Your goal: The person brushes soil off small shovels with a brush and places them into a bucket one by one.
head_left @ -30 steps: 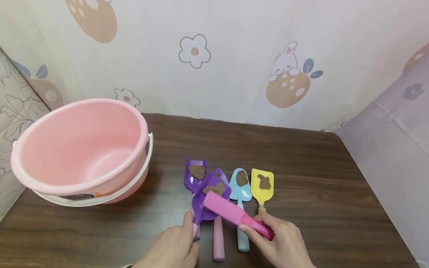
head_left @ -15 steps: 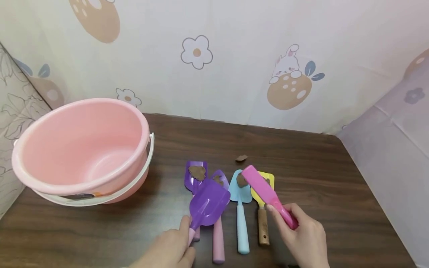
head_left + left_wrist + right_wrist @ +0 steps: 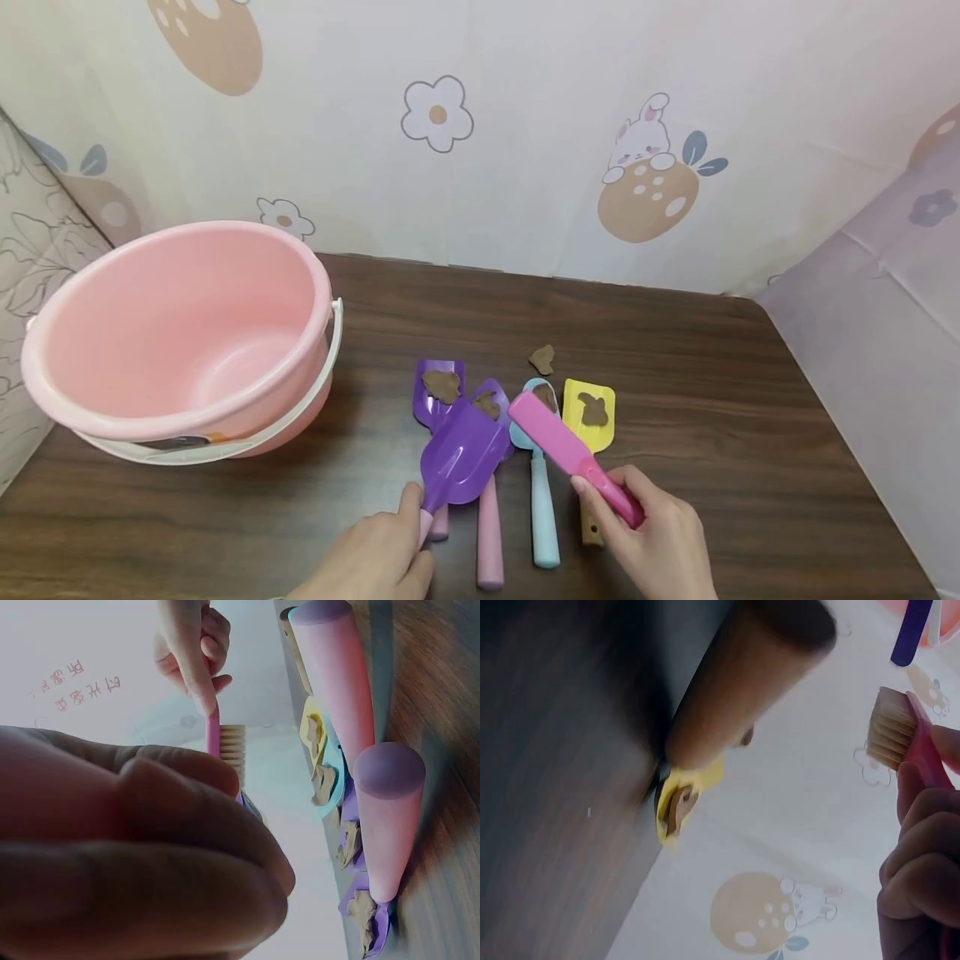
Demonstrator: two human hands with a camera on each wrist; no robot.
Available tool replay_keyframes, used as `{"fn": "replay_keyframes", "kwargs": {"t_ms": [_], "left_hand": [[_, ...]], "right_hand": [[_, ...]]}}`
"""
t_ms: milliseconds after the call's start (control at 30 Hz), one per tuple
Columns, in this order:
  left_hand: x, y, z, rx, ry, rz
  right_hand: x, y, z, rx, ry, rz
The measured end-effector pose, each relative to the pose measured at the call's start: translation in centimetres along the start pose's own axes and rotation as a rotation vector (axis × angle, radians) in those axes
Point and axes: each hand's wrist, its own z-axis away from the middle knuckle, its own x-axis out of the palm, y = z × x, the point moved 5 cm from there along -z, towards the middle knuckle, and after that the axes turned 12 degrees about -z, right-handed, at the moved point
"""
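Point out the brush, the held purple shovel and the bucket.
Brush [image 3: 566, 446]: head view, broad pink back.
Held purple shovel [image 3: 463, 457]: head view, middle of blade.
Bucket [image 3: 176, 321]: head view, inner wall.

Left hand: reaches in from the bottom edge, back turned up, closed in a grip, one digit pointing forward
Left fingers: bent and stacked close together, large in the left wrist view
Right hand: also enters from the bottom edge, angled forward and to the left, holding a pinch
Right thumb: laid on the near side of that pinch
Right fingers: curled in a row
Both hands: apart from each other
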Motion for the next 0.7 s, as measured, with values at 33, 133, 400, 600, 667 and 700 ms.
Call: {"fn": "replay_keyframes", "kwargs": {"t_ms": [33, 133, 400, 600, 667, 700], "left_hand": [[0.0, 0.0, -0.1, -0.005, -0.011, 0.008], [0.1, 0.1, -0.2, -0.019, -0.030, 0.022], [-0.1, 0.0, 0.0, -0.007, 0.006, -0.009], [0.1, -0.1, -0.3, -0.041, -0.040, 0.015], [0.1, -0.1, -0.3, -0.041, -0.032, 0.014], [0.1, -0.1, -0.3, -0.042, -0.029, 0.018]], "right_hand": [[0.1, -0.2, 0.2, -0.013, -0.003, -0.012], [0.6, -0.9, 0.7, -0.072, -0.003, -0.052], [2.0, -2.6, 1.9, -0.258, -0.029, -0.152], [3.0, -3.1, 2.5, -0.202, -0.106, -0.137], [3.2, -3.2, 2.5, -0.155, -0.138, -0.136], [3.3, -3.1, 2.6, -0.126, -0.164, -0.134]]}}
